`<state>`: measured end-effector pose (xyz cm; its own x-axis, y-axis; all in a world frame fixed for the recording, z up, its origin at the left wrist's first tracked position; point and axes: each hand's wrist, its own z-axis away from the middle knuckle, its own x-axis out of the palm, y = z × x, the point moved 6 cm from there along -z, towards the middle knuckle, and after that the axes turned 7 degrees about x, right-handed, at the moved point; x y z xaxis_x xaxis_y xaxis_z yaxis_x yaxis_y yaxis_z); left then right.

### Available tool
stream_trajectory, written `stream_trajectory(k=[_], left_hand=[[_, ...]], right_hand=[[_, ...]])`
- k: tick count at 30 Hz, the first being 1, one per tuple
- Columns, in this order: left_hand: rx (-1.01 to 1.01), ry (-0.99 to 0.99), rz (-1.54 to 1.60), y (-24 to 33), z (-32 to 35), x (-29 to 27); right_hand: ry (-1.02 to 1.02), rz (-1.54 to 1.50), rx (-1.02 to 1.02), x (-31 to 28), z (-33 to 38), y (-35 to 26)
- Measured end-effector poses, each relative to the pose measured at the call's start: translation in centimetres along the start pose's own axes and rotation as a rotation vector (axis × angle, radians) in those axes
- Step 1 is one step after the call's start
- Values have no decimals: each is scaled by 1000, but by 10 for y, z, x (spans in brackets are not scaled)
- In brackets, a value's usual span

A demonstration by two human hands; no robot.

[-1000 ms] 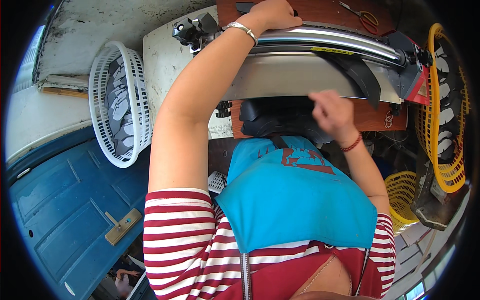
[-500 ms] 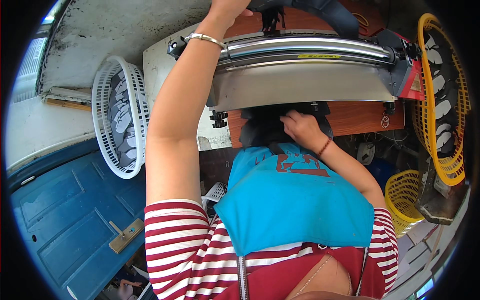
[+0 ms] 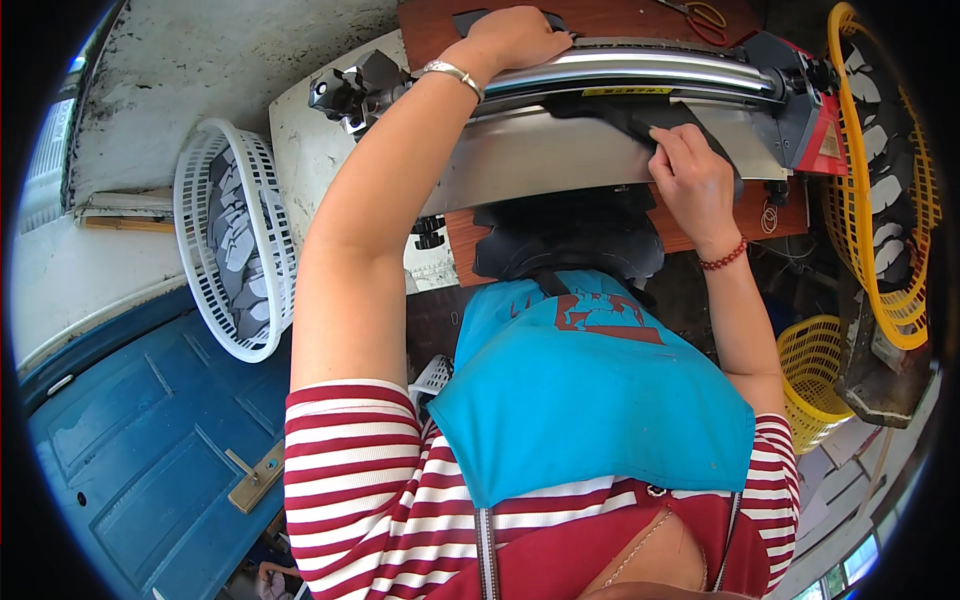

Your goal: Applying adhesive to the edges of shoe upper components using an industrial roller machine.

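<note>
From up here I see my left hand [image 3: 512, 38] laid palm down on the far side of the machine [image 3: 620, 130], fingers spread loosely over the shiny roller bar [image 3: 640, 68] near its left end; it clasps nothing that I can make out, only rests there, a metal bracelet [image 3: 452, 74] on the wrist. My right hand [image 3: 695, 185] sits at the near edge of the machine's sloping steel plate [image 3: 540, 160], toward its right end, pinching a dark flat cut piece [image 3: 640, 115] that lies on the plate and runs up under the roller. Below the plate's near edge, a heap of similar dark pieces [image 3: 570, 235] lies between the machine and my blue apron [image 3: 590, 400]. The machine's red end housing [image 3: 815, 125] closes off the right side, standing on a brown wooden bench [image 3: 480, 30] whose far edge carries a pair of yellow-handled scissors [image 3: 700, 12]. To my left a white plastic basket [image 3: 260, 300] holds grey cut shapes, well apart from both hands. To my right a yellow basket [image 3: 895, 200] holds pale pieces, and a smaller yellow basket [image 3: 805, 370] sits nearer me.
</note>
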<state>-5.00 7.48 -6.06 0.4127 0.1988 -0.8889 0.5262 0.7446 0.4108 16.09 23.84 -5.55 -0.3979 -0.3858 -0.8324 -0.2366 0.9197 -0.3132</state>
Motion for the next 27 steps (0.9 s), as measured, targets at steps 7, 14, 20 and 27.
stream_trajectory(k=[7,14,20,27], left_hand=[[140,374,153,-38,-1,-4],[-178,432,793,-22,19,-47],[-77,657,822,-17,50,-76],[397,552,85,2,51,-31]], right_hand=[[-305,-199,-191,103,89,-60],[-360,161,-169,202,106,-32],[-366,-236,-266,98,97,-68],[-145,-134,-154,-54,52,-53]])
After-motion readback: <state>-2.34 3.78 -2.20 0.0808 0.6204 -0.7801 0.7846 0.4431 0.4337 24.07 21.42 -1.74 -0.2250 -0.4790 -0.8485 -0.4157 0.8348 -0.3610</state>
